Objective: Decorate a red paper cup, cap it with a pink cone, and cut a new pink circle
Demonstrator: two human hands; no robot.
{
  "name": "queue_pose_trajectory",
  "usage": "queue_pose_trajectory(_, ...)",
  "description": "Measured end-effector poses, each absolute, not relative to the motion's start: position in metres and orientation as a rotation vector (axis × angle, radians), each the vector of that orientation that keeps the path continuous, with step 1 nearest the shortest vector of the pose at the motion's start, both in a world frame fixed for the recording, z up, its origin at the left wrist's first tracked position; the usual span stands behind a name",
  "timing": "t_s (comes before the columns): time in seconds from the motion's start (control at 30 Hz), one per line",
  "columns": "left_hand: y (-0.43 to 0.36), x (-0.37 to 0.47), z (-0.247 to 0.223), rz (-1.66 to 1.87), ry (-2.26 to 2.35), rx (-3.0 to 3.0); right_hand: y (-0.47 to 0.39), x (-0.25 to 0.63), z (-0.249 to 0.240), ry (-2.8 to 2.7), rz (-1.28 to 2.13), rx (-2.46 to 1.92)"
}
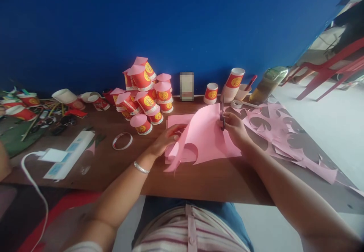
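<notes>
A large pink paper sheet [206, 130] curls upward above a stack of pink paper [176, 120] on the brown table. It has a rounded cut-out at its lower left. My left hand [169, 138] is closed on the sheet's curled left edge, its fingertips partly behind the paper. My right hand [234, 127] is closed round the handles of dark scissors [222, 121], at the sheet's right side. The scissor blades point up, away from me. Whether they touch the paper I cannot tell.
Red cups with pink cone tops [142, 78] are piled behind left. Pink scraps [287, 146] spread at right. A power strip [69, 155], tape ring [122, 141], upright cups [211, 93], a bottle [269, 85] and a person's arm [3, 163] at the left edge also show.
</notes>
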State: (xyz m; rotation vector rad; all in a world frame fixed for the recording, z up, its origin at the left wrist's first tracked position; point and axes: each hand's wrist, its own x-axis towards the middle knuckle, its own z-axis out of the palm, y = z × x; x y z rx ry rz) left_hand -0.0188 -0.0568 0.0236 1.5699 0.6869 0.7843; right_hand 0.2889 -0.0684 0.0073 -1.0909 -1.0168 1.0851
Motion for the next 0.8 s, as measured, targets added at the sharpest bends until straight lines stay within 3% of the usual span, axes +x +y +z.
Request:
queue_pose_trajectory(0.23,-0.058,-0.031,0.017,0.782,0.582,1.389,-0.066,0.3,0.006,-1.012,1.05,-1.132)
queue_pose_trajectory(0.5,-0.066,-0.031,0.036,0.573,0.648,1.63,-0.064,0.301,0.008,-1.021,1.075,-1.201)
queue_pose_trajectory(0.8,-0.073,-0.017,0.023,0.62,1.412,1.649,-0.059,0.295,0.01,-1.086,1.026,-1.17)
